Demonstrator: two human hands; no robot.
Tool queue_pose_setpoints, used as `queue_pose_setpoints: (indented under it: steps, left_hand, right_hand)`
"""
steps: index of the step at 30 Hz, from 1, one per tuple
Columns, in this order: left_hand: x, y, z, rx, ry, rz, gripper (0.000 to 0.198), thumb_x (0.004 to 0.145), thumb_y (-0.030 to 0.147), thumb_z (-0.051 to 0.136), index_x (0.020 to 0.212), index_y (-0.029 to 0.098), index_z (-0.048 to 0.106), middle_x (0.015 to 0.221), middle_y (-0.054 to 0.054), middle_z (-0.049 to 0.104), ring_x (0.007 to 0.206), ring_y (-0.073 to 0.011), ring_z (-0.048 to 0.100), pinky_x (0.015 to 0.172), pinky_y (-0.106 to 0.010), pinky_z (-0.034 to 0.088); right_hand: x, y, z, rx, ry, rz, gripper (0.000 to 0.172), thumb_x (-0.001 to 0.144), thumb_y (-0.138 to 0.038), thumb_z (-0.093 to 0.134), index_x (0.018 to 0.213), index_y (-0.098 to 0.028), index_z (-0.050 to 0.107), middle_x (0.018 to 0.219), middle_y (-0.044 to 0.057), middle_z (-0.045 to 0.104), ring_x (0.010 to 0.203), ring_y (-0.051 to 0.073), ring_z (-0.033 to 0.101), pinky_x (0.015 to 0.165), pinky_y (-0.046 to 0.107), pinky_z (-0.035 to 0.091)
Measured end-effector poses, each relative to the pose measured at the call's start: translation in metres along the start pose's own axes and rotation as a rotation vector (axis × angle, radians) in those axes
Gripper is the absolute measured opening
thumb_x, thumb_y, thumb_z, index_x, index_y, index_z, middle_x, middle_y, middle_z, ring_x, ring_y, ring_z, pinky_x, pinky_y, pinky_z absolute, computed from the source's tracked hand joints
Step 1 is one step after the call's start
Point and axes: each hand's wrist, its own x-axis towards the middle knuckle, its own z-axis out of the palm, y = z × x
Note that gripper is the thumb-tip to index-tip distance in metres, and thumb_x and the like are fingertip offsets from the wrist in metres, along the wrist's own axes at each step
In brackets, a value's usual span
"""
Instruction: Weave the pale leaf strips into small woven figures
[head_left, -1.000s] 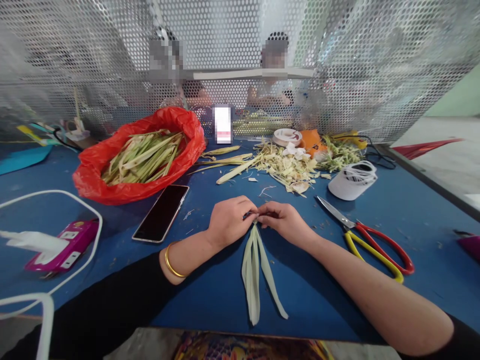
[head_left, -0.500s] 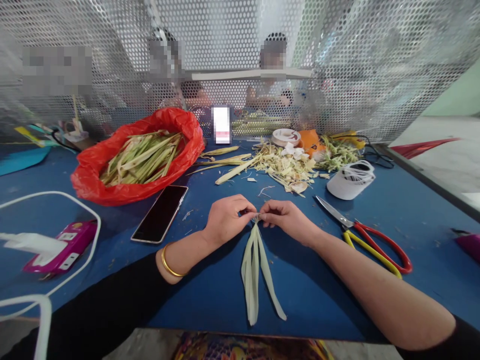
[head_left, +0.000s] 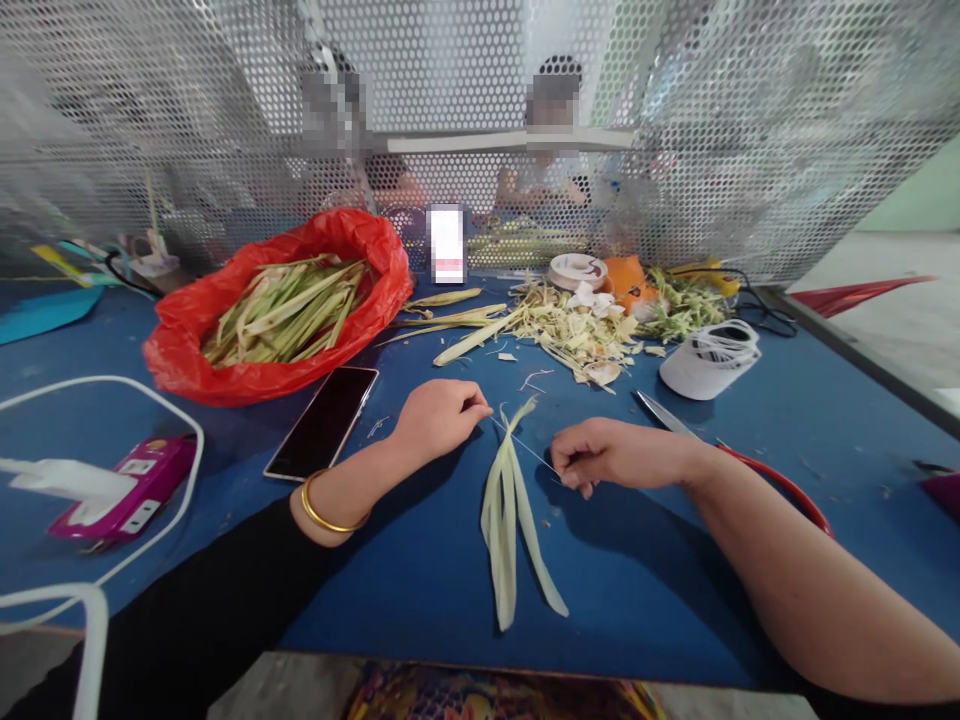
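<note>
Holds thin white thread [head_left: 534,455] taut between bare left hand [head_left: 444,415] and bare right hand [head_left: 609,455], at the neck of pale-green leaf-strip bundle [head_left: 509,520] near the front edge of the blue tabletop [head_left: 420,590]; has red-handled metal scissors [head_left: 666,413] toward its right edge.

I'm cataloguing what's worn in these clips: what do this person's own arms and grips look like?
On the left is a long, plain black fabric sleeve, with a shiny, round gold-coloured bangle beyond its cuff. The right forearm is bare; black fabric shows only at the frame's bottom edge. The left grip and right grip are ungloved.
</note>
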Motion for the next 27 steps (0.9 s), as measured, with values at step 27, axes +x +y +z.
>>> queue_pose_setpoints:
  steps: [27]
  left_hand:
    - [-0.007,0.009,0.014,-1.119,-0.299,-0.249,0.038,0.077,0.054,0.057,0.068,0.019,0.045,0.055,0.003,0.058,0.042,-0.0095,0.051,0.045,-0.022,0.038]
  right_hand:
    - [0.044,0.004,0.045,0.291,0.421,-0.239,0.036,0.086,-0.052,0.054,0.07,-0.021,0.047,0.055,-0.006,0.046,0.049,0.011,0.044,0.053,0.024,0.035]
